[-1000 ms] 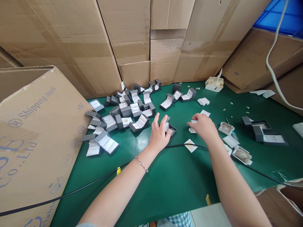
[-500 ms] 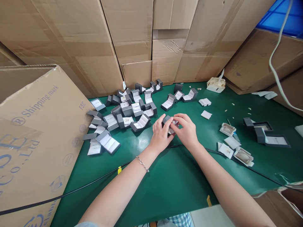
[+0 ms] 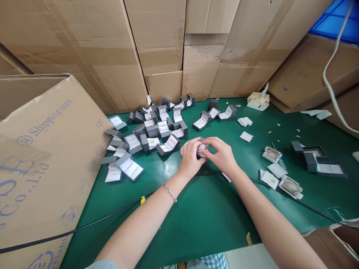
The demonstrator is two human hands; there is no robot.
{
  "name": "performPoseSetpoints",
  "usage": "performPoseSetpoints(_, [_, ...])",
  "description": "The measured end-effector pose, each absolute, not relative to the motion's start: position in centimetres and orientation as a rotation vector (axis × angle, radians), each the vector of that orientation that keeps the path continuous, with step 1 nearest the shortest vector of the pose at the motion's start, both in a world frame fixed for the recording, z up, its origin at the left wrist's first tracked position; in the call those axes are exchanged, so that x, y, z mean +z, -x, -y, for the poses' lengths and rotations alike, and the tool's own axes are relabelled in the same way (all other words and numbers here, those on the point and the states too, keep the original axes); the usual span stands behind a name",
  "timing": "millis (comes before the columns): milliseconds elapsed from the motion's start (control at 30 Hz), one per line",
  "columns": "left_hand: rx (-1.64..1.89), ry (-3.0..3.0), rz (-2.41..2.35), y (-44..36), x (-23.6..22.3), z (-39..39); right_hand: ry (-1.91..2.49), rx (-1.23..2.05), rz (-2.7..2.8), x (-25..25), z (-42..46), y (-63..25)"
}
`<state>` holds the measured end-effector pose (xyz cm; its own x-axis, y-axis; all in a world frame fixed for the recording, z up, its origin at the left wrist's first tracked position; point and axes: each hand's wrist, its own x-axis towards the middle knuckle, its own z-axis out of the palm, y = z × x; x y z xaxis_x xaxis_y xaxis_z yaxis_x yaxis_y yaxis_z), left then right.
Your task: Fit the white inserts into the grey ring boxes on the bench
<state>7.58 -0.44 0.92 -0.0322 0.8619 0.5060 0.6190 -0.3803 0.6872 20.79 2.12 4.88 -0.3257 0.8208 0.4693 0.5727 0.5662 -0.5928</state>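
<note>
At the middle of the green table, my left hand is closed around a small grey jewellery box with a white inside. My right hand meets it from the other side, its fingers bent over the open box and pressing a white insert there. The fingers cover most of the box and the insert. Partly under my right wrist lies a white card. Beyond my left hand stands an open grey jewellery box with a white lining.
Many more open grey boxes cluster on the left, beside a large carton. A black cable crosses the table under my arms. On the right lie white inserts, cards and grey boxes. A tissue pack stands behind.
My right hand has brought a white insert leftward from the table to the grey box in my left hand. Both hands now meet at the box. The view has shifted slightly.
</note>
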Motion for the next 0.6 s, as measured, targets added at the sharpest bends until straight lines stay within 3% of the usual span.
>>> performPoseSetpoints(600, [1.426, -2.101, -1.766, -7.49, 0.93, 0.55, 1.249, 0.596, 1.983, 5.49, -1.91, -20.79])
